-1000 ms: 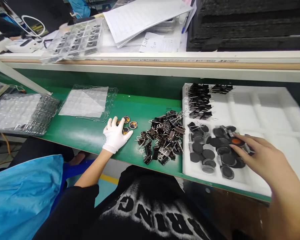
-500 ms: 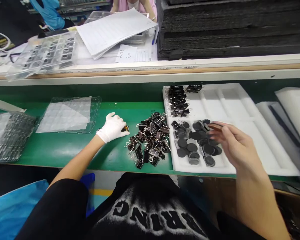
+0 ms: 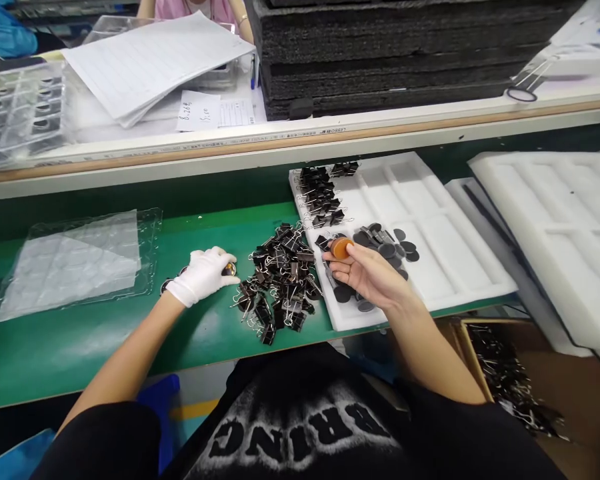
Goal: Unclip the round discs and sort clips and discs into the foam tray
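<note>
My left hand (image 3: 203,275), in a white glove, is closed around a small round piece with a gold and black face (image 3: 229,269), held just above the green bench. Bare, my right hand (image 3: 375,280) pinches an orange-brown disc (image 3: 343,249) between thumb and fingers; a second layer seems to lie under it. That hand is over the near left part of a white foam tray (image 3: 440,263), where loose black discs (image 3: 387,251) lie in a heap. Between my hands sits a pile of black binder clips (image 3: 280,280). More binder clips (image 3: 317,190) stand along the tray's far left side.
A clear blister tray (image 3: 150,233) with a white sheet lies at the left. More white foam trays (image 3: 555,227) lean at the right, above a cardboard box of clips (image 3: 505,373). On the shelf are papers (image 3: 155,60) and stacked black foam (image 3: 380,60); a person sits behind.
My right hand has lifted the disc from the heap and moved left, turning its orange face up. The left hand keeps its round piece. The whole view has swung right.
</note>
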### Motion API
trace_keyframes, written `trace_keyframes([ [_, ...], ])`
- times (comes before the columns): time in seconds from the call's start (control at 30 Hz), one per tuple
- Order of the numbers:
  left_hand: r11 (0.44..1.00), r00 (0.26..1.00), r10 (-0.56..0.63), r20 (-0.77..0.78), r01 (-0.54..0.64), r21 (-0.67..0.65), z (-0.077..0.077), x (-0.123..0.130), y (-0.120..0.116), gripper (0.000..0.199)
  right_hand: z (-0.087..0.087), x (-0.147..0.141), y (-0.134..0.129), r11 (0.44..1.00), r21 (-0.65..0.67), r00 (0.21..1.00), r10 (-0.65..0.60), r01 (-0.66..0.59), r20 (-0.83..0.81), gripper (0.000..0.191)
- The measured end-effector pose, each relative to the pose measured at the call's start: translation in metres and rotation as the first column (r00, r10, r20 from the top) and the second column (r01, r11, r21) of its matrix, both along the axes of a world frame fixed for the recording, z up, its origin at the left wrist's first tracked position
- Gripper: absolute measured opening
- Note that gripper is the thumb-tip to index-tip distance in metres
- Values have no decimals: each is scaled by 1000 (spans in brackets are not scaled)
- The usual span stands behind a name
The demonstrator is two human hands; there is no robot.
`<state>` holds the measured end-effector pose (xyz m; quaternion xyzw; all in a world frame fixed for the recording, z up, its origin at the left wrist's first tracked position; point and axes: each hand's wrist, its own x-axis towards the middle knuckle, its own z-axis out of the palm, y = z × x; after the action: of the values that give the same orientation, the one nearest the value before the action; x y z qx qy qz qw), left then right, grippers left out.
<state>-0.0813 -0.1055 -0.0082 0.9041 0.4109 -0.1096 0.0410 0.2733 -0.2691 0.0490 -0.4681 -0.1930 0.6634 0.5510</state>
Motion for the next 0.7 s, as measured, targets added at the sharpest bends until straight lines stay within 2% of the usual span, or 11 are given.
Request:
trace_keyframes([
  [0.2,995,990,-61,125,70,-71,-9,-9,1,43,-7,-9,1,999,33,997,-25,28,-78,34],
  [0.27,998,982,-36,186,45,-45,-9,-10,-2,40,-8,-11,2,996,52,996,-62,65,-61,37],
  [0.3,1000,968,11,252,-4,-30,-7,-8,-4,40,-9,-12,2,994,66,996,-84,86,-31,38],
  [0.37,984,877,177,447,-165,-66,1,-2,-8,40,-9,-16,3,988,98,991,-125,120,43,38],
  [0.43,930,701,368,611,-270,-251,16,8,-14,45,-8,-24,5,981,140,984,-148,133,99,37],
  [0.47,891,616,450,647,-257,-375,24,14,-17,49,-8,-28,6,976,171,981,-154,132,121,36],
  [0.53,806,517,544,661,-105,-582,42,27,-23,58,-5,-40,9,963,245,972,-156,110,176,33],
  [0.63,708,487,566,665,126,-695,63,46,-33,63,4,-60,14,944,328,947,-141,40,290,26],
  [0.7,699,500,544,674,175,-694,72,56,-38,62,10,-71,17,938,346,926,-120,-12,358,28],
])
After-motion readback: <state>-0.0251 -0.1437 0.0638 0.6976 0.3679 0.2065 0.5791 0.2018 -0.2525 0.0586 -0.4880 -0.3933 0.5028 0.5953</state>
